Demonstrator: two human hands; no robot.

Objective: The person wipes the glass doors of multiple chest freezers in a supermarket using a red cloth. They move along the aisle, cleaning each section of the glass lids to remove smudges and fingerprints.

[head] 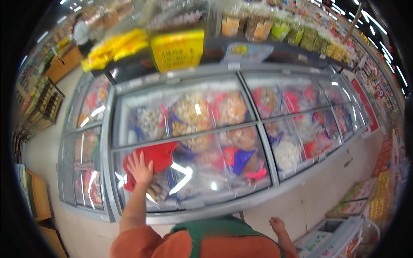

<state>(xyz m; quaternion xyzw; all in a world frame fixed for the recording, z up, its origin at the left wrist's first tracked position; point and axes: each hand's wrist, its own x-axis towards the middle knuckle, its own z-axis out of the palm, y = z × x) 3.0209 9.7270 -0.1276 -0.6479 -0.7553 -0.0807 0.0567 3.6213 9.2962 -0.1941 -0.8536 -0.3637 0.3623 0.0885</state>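
My left hand (140,167) lies palm down with spread fingers on a red cloth (161,156). The cloth rests on the glass lid (206,185) of a chest freezer, near its front left corner. Beneath the glass are several bags of frozen food, among them one with pale round pieces (150,122) and one with yellowish pieces (192,109). Off to the right, in front of the freezer, my right hand (278,224) hangs apart from it with curled fingers; nothing shows in it.
Yellow packs (117,46) and a yellow sign with writing (178,50) stand on the shelf behind the freezer. Another freezer section (88,161) adjoins at left. A low display with boxes (335,238) is at lower right. A person (82,32) stands in the far left aisle.
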